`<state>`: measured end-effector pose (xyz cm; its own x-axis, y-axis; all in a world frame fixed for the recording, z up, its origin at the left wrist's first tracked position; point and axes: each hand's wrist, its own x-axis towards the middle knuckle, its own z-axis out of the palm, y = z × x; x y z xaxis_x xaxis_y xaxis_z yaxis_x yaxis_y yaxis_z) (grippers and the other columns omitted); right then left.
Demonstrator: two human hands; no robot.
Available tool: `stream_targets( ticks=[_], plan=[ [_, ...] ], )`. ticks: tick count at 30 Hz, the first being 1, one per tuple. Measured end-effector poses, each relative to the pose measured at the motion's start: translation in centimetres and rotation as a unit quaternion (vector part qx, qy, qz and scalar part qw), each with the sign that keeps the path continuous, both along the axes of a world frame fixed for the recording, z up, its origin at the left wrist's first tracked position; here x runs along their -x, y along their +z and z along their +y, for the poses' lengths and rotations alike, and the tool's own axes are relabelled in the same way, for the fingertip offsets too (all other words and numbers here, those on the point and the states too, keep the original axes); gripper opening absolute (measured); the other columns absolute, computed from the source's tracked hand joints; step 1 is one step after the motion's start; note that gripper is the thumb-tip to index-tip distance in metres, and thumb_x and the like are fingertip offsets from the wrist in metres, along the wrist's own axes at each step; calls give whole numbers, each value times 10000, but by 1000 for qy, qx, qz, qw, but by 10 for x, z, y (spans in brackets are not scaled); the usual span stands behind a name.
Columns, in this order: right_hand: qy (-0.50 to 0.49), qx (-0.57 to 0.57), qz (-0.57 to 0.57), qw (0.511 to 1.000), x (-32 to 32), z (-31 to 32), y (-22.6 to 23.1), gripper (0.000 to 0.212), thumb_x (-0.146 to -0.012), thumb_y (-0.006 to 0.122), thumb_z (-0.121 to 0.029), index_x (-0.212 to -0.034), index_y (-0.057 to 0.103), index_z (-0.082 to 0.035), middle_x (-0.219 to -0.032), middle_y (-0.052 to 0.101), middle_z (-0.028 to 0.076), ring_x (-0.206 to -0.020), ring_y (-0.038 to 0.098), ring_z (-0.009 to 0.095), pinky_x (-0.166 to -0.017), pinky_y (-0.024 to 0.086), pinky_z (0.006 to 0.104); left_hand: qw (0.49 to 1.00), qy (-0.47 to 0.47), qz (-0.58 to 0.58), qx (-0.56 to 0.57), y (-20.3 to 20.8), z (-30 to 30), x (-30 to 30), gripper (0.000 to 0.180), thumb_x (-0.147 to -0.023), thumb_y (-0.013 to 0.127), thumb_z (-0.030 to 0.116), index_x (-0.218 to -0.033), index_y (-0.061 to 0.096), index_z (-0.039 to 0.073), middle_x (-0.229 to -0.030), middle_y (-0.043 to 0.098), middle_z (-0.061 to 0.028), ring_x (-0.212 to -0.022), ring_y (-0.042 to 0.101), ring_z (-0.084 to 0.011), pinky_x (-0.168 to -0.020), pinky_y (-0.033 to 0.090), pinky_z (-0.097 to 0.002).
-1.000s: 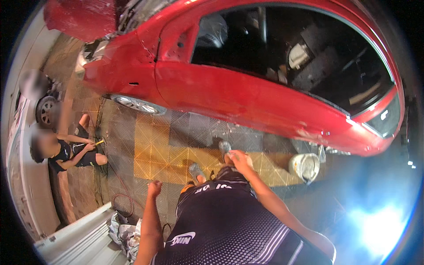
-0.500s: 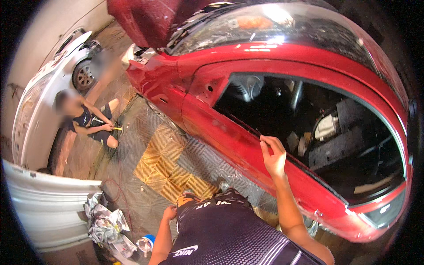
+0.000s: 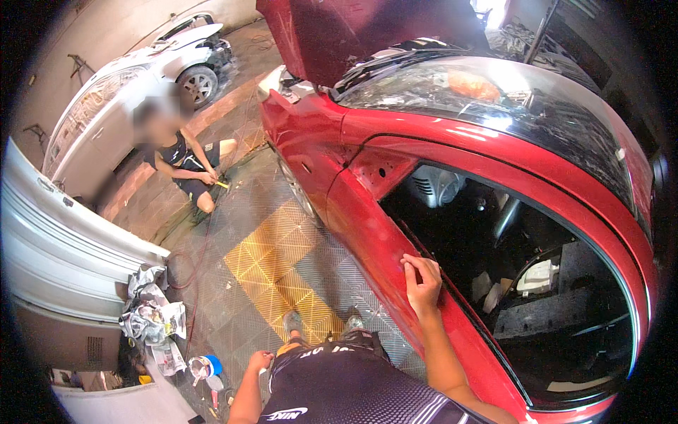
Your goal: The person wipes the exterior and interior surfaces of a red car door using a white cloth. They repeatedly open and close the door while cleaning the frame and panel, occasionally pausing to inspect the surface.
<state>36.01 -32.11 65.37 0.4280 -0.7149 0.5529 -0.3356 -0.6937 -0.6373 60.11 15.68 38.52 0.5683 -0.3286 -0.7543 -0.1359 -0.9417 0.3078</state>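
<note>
My right hand (image 3: 424, 281) is over the window sill of a red car door (image 3: 367, 233), its fingers bent and drawn together toward the thumb. Whatever those fingertips pinch, if anything, is too small to make out. Low beside my body is my left hand (image 3: 261, 360), with curled fingers. A small pale patch shows at it, and I cannot tell what it is. Beside my right hand the window opening (image 3: 466, 233) has no glass, and the dark cabin shows through. Ahead, the red hood (image 3: 381, 35) stands raised.
A person (image 3: 187, 166) sits on the floor ahead left, holding something yellow. Behind them stands a white car (image 3: 120, 106). To my left are a pale panel (image 3: 78, 247), crumpled paper (image 3: 155, 318) and a blue-and-white tub (image 3: 205, 367). Yellow and grey tiles (image 3: 272, 261) cover the floor.
My view has shifted, so the cars and the seated person appear farther right. My right hand has come back along the sill toward the outer door face, its fingers more bent.
</note>
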Motion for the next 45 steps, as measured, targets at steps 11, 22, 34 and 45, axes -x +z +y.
stream_targets(
  ticks=[11,22,34,45],
  plan=[
    [51,-237,29,970,-29,73,-21,182,-858,665,-122,-1022,692,-48,-968,693,138,-875,673,268,-806,517,347,999,-20,20,18,-22,17,-12,389,-829,637,351,-1121,689,99,-1082,692,-145,-1024,652,-307,-915,494,-385],
    [9,-420,402,814,37,189,-277,364,-797,708,-360,-1056,701,-105,-1012,694,156,-937,667,297,-831,517,385,981,144,-6,133,-26,105,-89,359,-836,665,284,-1065,682,9,-986,705,-184,-928,687,-275,-810,525,-369],
    [-26,-464,470,751,51,259,-324,406,-806,671,-416,-1004,717,-66,-1022,690,184,-982,642,382,-851,502,434,973,210,87,30,-90,257,-128,372,-780,729,299,-996,692,-2,-861,705,-185,-747,694,-285,-648,534,-406],
    [67,-384,469,793,-47,228,-307,289,-851,659,-297,-1050,711,-94,-966,709,172,-888,686,309,-785,517,395,983,104,-77,129,-51,204,-139,466,-897,554,393,-1174,627,26,-1211,609,-213,-1149,571,-357,-982,450,-420]
  ],
)
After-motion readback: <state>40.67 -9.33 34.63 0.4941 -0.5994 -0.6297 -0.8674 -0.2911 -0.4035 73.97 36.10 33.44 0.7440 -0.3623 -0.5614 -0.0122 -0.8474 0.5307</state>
